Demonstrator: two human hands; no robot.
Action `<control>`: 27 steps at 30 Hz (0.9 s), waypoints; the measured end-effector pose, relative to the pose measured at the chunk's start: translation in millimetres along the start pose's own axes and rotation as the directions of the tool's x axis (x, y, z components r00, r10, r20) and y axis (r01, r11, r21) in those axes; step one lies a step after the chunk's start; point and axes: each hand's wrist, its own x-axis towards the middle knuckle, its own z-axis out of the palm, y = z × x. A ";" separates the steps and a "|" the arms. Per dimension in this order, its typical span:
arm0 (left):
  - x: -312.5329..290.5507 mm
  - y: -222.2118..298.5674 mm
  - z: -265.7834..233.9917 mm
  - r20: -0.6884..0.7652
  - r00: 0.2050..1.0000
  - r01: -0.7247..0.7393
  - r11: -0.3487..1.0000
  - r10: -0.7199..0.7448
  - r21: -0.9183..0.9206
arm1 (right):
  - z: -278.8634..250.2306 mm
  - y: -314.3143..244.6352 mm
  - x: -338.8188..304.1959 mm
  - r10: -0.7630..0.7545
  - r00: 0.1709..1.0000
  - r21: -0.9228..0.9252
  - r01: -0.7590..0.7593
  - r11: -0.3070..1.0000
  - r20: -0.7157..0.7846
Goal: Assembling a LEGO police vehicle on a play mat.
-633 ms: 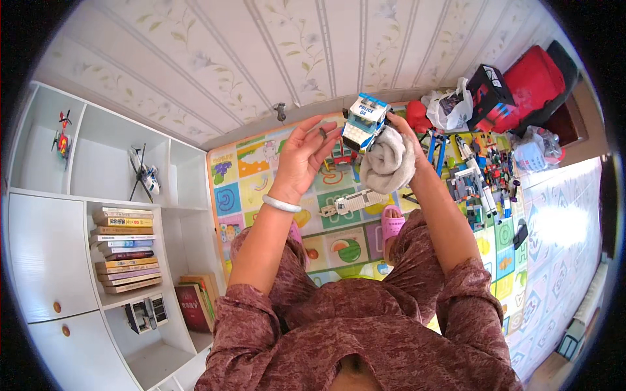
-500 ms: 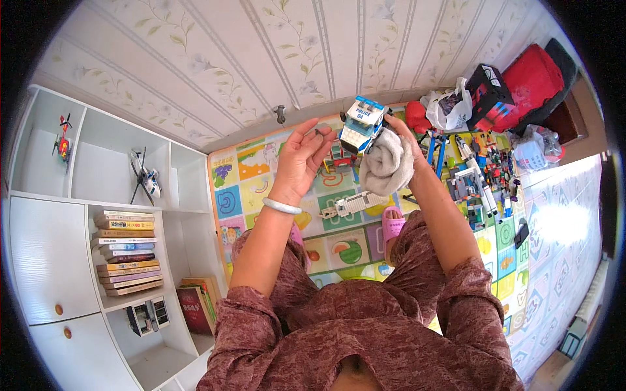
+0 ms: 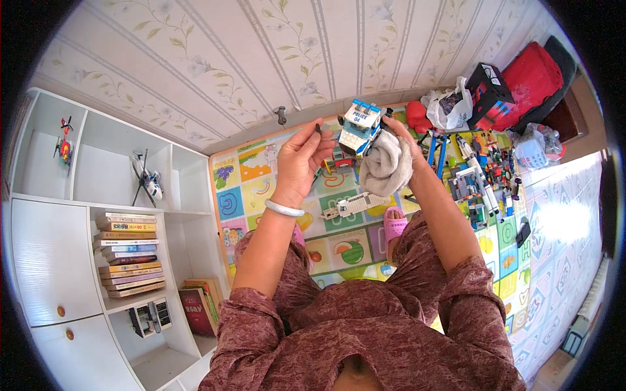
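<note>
My right hand [image 3: 405, 138] grips a white and blue toy brick vehicle [image 3: 358, 126] together with a rolled grey cloth [image 3: 386, 164], which hangs below it. The vehicle has a pale windscreen and dark wheels. To its left, my left hand [image 3: 300, 159] pinches a small dark piece [image 3: 318, 128] between thumb and fingertip, apart from the vehicle. The piece is too small to name exactly. Below both hands, a long white brick-built piece [image 3: 354, 206] lies on the colourful play mat [image 3: 228, 201]. A partly hidden red toy brick model [image 3: 339, 158] sits behind the hands.
Many loose bricks and part-built models [image 3: 479, 173] spread over the mat's right side, near a white plastic bag [image 3: 450, 107] and a black box [image 3: 489, 94]. A white shelf unit [image 3: 130, 207] with books [image 3: 130, 254] and a toy helicopter [image 3: 149, 182] stands left. The papered wall is ahead.
My left hand has turned, and the dark piece now sticks up from its fingertips. The vehicle in my right hand has tilted and shifted slightly down and left.
</note>
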 end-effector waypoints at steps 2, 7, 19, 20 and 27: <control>-0.3 0.2 2.2 -0.022 0.999 -0.022 0.998 0.023 0.055 | 0.3 0.3 -0.3 0.005 1.000 0.000 -0.005 1.000 0.011; -3.1 0.6 1.8 -0.061 0.998 -0.022 0.993 0.029 0.114 | 8.3 3.9 -0.4 -0.020 1.000 -0.008 0.019 1.000 -0.014; -4.4 -5.6 8.2 -0.073 0.989 -0.107 0.965 0.128 0.237 | -7.4 6.7 8.6 0.034 0.999 -0.036 -0.035 0.999 -0.019; -4.8 -6.8 7.4 -0.034 0.987 -0.140 0.954 0.154 0.264 | 0.3 7.8 4.5 0.033 0.999 -0.031 -0.033 0.999 -0.006; -5.8 -11.1 14.4 0.094 0.950 -0.305 0.820 0.298 0.484 | -1.1 7.9 1.8 0.080 0.997 -0.037 -0.080 0.996 -0.019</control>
